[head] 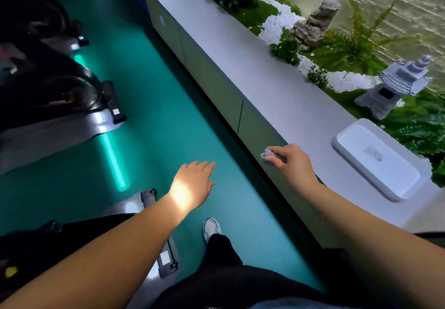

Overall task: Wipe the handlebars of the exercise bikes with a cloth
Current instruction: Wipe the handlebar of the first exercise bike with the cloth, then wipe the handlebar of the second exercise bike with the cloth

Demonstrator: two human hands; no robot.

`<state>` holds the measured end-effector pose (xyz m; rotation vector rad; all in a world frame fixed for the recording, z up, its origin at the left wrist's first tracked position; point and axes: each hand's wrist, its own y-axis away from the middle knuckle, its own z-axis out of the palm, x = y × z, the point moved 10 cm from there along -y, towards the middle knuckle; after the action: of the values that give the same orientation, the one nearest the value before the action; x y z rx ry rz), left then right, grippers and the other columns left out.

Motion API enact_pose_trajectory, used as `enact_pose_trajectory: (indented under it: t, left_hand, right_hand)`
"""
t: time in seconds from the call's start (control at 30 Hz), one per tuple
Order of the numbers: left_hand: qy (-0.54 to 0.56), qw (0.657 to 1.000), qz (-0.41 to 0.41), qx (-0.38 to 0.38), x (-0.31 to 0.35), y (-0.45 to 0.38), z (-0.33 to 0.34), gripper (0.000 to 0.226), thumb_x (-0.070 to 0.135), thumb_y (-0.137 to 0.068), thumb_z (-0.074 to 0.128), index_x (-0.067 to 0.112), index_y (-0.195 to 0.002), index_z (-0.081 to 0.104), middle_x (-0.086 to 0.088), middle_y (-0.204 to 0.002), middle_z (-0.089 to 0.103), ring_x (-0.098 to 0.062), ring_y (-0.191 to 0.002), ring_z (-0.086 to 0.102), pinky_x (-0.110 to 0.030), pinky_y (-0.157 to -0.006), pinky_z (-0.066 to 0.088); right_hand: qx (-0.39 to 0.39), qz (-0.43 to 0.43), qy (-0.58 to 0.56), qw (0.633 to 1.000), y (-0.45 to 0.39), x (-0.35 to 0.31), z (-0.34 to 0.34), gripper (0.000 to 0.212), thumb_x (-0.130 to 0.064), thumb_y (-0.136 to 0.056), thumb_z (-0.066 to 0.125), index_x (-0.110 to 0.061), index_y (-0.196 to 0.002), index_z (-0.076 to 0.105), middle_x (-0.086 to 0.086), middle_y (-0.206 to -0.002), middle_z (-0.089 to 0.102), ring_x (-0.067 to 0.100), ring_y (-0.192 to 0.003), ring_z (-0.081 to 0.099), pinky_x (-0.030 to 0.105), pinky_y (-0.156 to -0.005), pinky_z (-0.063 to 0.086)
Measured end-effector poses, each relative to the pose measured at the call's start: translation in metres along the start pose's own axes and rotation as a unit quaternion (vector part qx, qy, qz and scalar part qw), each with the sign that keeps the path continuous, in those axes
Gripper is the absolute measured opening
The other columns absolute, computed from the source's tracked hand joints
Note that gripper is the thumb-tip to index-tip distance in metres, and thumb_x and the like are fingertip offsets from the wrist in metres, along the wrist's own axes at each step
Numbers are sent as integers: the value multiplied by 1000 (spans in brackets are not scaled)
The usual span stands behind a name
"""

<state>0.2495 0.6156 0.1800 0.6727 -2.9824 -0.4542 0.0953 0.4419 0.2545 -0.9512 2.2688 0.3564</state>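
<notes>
right hand [292,161]: fingers pinched round a small wadded cloth [266,155], held over the edge of the grey counter [240,72]
cloth: pokes out just past the right fingertips, mostly hidden in the grip
left hand [192,183]: fingers straight, together, holding nothing, above the teal floor [168,116]
exercise bikes [48,87]: well left of both hands, dark, handlebars not discernible
white tray [378,159]: on counter, right of the gripping hand
stone lantern [395,84]: beyond the tray, among plants
</notes>
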Motion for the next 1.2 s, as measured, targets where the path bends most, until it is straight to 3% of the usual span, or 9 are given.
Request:
enact_pose_trajectory:
  t: [0.07,0.17,0.27,0.4,0.57,0.73,0.97,1.2]
  left_hand:
    - [6,1000,-19,2,-21,-18,-1,59,43,-98,35,22,-150,15,0,-153,31,-23,-137,30,-40,-112,25]
    - [36,998,-54,-1,-55,-50,-4,59,41,-98,35,21,-150,14,0,-153,30,-24,-139,27,-40,-113,22]
    - [51,996,-71,2,-85,-80,-13,59,40,-99,35,21,-150,14,-1,-153,30,-24,-139,27,-41,-114,21]
    - [60,995,-81,13,-118,-115,-33,59,40,-99,36,20,-150,14,-1,-153,30,-24,-139,28,-41,-113,22]
    - [77,990,-121,15,-157,-141,-40,60,40,-98,37,21,-150,15,-1,-153,30,-24,-138,28,-43,-114,19]
    - [110,975,-190,17,-207,-173,-41,61,40,-97,38,21,-151,14,-1,-154,30,-23,-139,27,-44,-115,17]
    - [159,933,-323,8,-295,-217,-48,63,41,-95,41,22,-150,17,-2,-153,30,-24,-137,30,-42,-113,22]
    - [178,878,-444,6,-351,-210,-51,61,43,-96,40,22,-149,18,-3,-153,31,-26,-135,34,-40,-110,25]
  right_hand:
    - [-11,-14,-2,1000,-33,-8,13,15,-31,-84,69,-19,-93,70,17,-78,61,29,-75,56,41,-73,49]
    - [-42,-20,-2,999,-85,-14,35,19,-35,-86,68,-31,-104,72,1,-84,57,13,-84,54,18,-72,39]
    - [-56,-34,1,998,-133,-26,49,22,-34,-86,68,-30,-107,71,-1,-88,57,0,-82,50,10,-72,32]
    - [-64,-59,12,996,-190,-53,63,22,-33,-87,67,-28,-108,71,0,-87,57,5,-81,48,7,-70,30]
    - [-90,-80,3,993,-255,-83,93,25,-33,-86,68,-25,-110,71,-12,-81,49,-4,-78,48,4,-69,30]
    - [-147,-131,14,980,-331,-120,137,29,-30,-86,69,-18,-113,70,-3,-86,51,-1,-73,47,-1,-69,28]
    - [-239,-223,13,945,-443,-189,203,30,-28,-87,69,-14,-113,70,8,-95,60,11,-83,51,9,-75,30]
    - [-320,-308,4,896,-501,-269,268,22,-28,-86,70,-19,-107,72,6,-87,57,3,-75,49,1,-70,29]
